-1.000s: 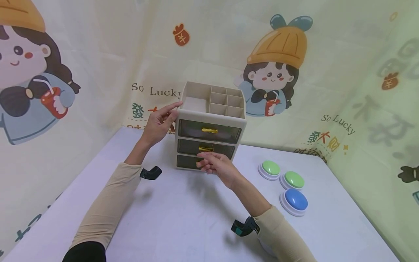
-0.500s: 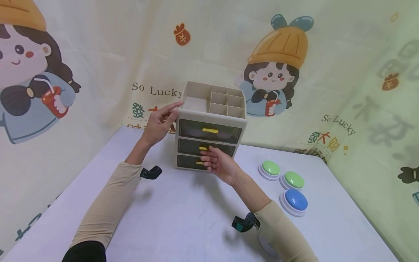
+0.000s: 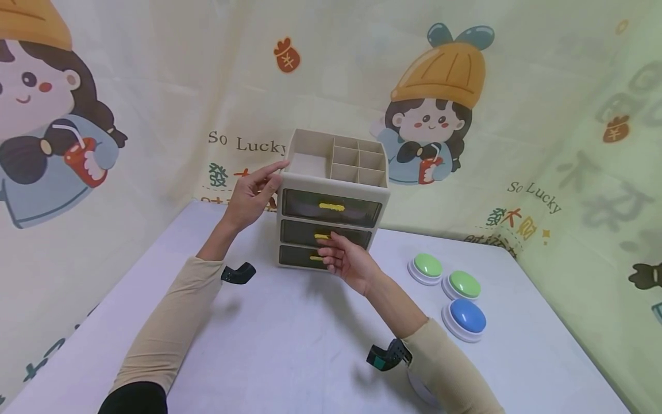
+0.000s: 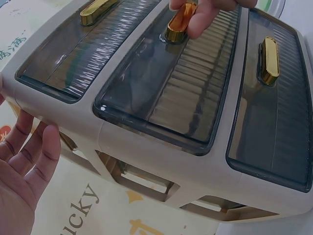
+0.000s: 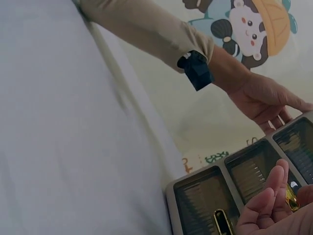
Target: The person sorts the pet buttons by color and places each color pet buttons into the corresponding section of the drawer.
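A cream drawer organizer with three dark see-through drawers and a divided top tray stands on the table. My left hand rests against its upper left side, with the index finger along the top edge. The left wrist view shows those fingers loosely bent at the side wall. At the middle drawer, my right hand pinches the gold handle between thumb and finger. The drawer fronts look about flush with the frame. Above and below are the top handle and the bottom handle.
Right of the organizer lie two green push buttons and a blue push button on white bases. Another white round base is partly hidden by the right sleeve. A printed cloth hangs behind the white table.
My right hand has shifted slightly up and right, from below the middle handle onto its right end, then stayed there. The left hand and the organizer have kept their place.
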The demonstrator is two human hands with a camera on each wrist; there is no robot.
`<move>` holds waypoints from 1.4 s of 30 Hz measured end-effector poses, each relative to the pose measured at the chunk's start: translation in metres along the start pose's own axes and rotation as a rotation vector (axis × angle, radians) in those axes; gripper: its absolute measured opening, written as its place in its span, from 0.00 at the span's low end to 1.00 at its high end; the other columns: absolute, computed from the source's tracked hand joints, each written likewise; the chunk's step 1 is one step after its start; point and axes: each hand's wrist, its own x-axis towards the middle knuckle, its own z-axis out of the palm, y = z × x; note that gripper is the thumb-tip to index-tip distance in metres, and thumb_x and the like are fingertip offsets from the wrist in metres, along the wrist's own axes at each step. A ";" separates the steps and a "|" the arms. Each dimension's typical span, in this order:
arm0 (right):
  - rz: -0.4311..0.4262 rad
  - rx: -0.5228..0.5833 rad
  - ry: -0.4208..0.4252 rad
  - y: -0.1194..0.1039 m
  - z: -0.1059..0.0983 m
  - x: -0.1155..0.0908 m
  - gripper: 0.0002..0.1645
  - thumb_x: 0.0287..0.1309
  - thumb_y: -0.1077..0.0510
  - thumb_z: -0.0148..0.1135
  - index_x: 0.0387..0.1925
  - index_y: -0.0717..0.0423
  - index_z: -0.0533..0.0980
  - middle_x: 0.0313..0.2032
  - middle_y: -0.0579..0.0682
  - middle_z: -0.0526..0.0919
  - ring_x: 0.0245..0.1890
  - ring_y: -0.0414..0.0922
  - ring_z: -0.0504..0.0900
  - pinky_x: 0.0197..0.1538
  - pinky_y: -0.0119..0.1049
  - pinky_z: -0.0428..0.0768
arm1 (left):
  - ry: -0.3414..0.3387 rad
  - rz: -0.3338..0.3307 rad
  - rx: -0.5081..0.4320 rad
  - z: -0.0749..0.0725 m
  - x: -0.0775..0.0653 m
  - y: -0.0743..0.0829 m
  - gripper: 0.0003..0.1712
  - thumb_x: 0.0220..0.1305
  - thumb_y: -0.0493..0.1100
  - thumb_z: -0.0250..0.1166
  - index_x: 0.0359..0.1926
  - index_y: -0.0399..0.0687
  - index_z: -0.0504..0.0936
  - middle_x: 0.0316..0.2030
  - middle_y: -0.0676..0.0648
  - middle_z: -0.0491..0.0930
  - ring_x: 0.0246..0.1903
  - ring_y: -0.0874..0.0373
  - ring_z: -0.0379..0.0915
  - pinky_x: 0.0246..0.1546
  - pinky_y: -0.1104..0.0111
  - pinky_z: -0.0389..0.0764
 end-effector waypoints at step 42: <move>0.044 -0.042 -0.098 0.036 0.013 -0.082 0.30 0.76 0.45 0.54 0.64 0.64 0.74 0.27 0.42 0.83 0.28 0.38 0.75 0.38 0.27 0.74 | 0.006 0.008 0.010 0.001 -0.001 0.001 0.23 0.77 0.40 0.59 0.70 0.50 0.77 0.62 0.41 0.79 0.36 0.57 0.75 0.32 0.74 0.81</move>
